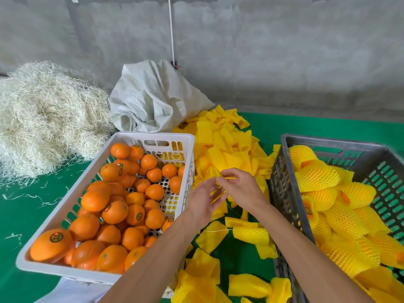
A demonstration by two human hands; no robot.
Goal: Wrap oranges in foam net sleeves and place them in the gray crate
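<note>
A white crate (65, 206) on the left is full of bare oranges (113, 212). The gray crate (288, 197) on the right holds several oranges wrapped in yellow foam net sleeves (317, 177). Between the crates lies a pile of loose yellow sleeves (227, 154). Over that pile my right hand (240, 189) pinches one yellow sleeve (218, 194) at its top edge. My left hand (203, 200) meets it from the left, its fingers on the same sleeve's lower part. No orange is in either hand.
A heap of pale straw (48, 119) lies at the back left and a crumpled white woven sack (153, 99) behind the white crate. The floor is green (28, 215), with a gray concrete wall behind. More loose sleeves (247, 285) lie near me.
</note>
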